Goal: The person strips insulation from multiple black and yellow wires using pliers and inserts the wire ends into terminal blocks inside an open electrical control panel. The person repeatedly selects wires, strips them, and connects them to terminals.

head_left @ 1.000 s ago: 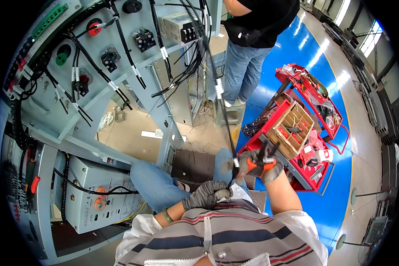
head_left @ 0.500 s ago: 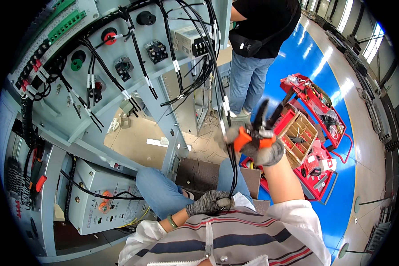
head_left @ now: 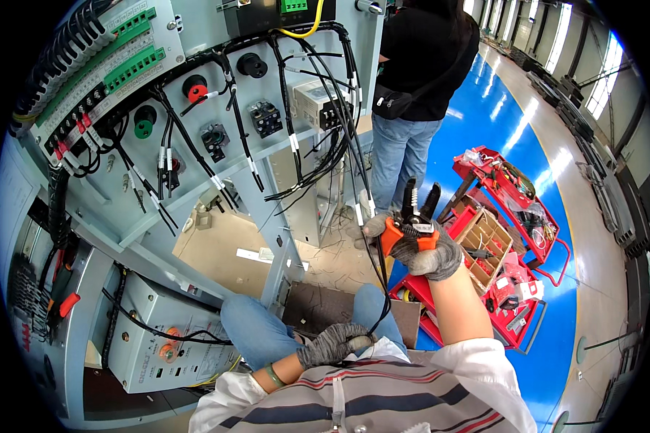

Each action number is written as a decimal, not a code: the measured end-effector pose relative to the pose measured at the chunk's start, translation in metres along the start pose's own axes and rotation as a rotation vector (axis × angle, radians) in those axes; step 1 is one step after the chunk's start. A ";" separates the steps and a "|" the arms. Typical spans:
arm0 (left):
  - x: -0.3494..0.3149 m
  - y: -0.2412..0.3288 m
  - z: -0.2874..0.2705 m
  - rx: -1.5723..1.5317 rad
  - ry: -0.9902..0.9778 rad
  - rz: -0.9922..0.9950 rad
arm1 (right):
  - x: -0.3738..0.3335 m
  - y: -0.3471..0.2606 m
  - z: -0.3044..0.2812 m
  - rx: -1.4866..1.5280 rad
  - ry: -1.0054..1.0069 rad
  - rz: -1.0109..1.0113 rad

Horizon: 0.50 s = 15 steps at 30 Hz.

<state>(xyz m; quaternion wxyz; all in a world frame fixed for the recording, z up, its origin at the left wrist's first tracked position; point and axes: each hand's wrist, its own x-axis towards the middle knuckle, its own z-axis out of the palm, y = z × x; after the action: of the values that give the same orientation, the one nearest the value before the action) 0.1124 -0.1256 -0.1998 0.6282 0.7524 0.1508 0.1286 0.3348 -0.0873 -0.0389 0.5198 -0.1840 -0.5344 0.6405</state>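
Note:
My right hand [head_left: 435, 261], in a grey glove, grips wire strippers [head_left: 412, 229] with orange handles and black jaws, which point up and away and stand apart. One or more of its fingers reach left to the black wires [head_left: 375, 249] with white marker sleeves; whether they pinch them I cannot tell. Those wires hang from the panel at the upper left down to my lap. There my left hand [head_left: 334, 345], gloved too, is closed around their lower ends, and the wire tips are hidden. The grey control panel [head_left: 188, 155] carries terminal blocks, push-button backs and switches.
A red tool cart [head_left: 509, 180] stands at the right, with a divided wooden box [head_left: 484, 242] beside it. Another person [head_left: 419, 79] in black stands beyond the panel. A grey box [head_left: 167, 333] with printed markings sits low left. Wire scraps lie on the floor.
The strippers and my right hand, blurred before, now appear steadier and slightly lower left. The panel sits lower in the picture as the view tilts up. My left hand keeps its hold on the wires.

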 end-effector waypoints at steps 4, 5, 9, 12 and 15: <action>0.006 0.035 -0.007 -0.007 0.103 0.056 | -0.008 0.003 -0.005 -0.069 0.011 0.012; 0.009 0.047 -0.010 -0.017 0.139 0.076 | -0.007 0.000 -0.002 -0.073 0.012 0.036; 0.021 0.100 -0.022 0.204 0.335 0.108 | -0.007 0.007 -0.005 -0.071 0.000 0.017; 0.023 0.104 -0.021 0.395 0.389 0.040 | -0.009 0.010 -0.002 -0.108 0.063 0.006; 0.024 0.081 -0.019 0.446 0.485 0.223 | -0.008 0.001 0.005 -0.089 0.062 -0.014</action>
<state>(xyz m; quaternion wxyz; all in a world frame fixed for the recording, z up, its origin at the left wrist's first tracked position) 0.1326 -0.1122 -0.1160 0.3764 0.8305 0.2370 0.3352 0.3333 -0.0967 -0.0406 0.5320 -0.2231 -0.5473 0.6063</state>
